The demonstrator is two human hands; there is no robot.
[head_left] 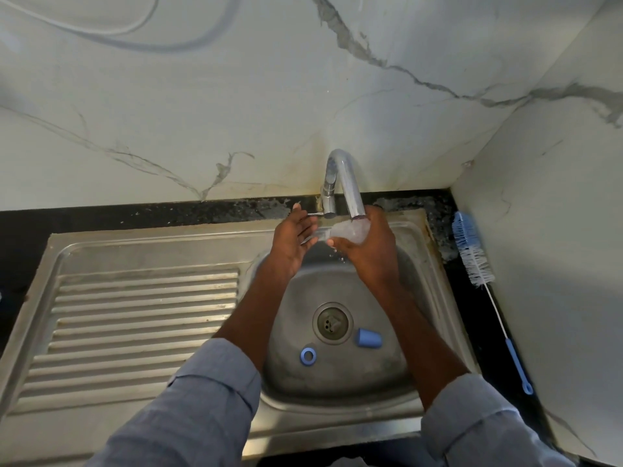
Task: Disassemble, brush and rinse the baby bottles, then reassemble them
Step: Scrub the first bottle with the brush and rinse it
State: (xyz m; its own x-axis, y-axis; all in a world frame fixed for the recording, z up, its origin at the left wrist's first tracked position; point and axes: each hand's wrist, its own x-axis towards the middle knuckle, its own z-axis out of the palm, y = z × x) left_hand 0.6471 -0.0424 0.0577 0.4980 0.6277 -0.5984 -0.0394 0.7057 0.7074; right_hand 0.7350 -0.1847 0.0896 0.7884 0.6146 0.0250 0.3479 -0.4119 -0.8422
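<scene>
Starting at the left, the ribbed drainboard (145, 318) of the steel sink (337, 392) runs out past the left border, and both sleeves (209, 409) are cut off by the bottom border. The left hand (292, 238) is held over the back of the basin with its fingers spread and straight, palm turned towards the other hand; its fingertips lie by the tap's lever (315, 214), though whether they touch it is hard to tell. Between the two hands, just under the spout of the tap (347, 183), sits the clear bottle (344, 230), lying roughly sideways; it is see-through and blurred by running water, so its outline and which end faces where cannot be made out. The right hand (365, 246) curls round the bottle from the right, fingers wrapped under it and hiding much of its body. Below the hands the basin is roomy: a blue ring (307, 356) lies on the basin floor left of the drain (333, 323), and a blue cap (368, 338) lies on its side just right of the drain, both well apart from the hands. At the far right, the bottle brush (472, 254) lies along the narrow dark counter (451, 281) strip between the sink's rim and the side wall (556, 230).
</scene>
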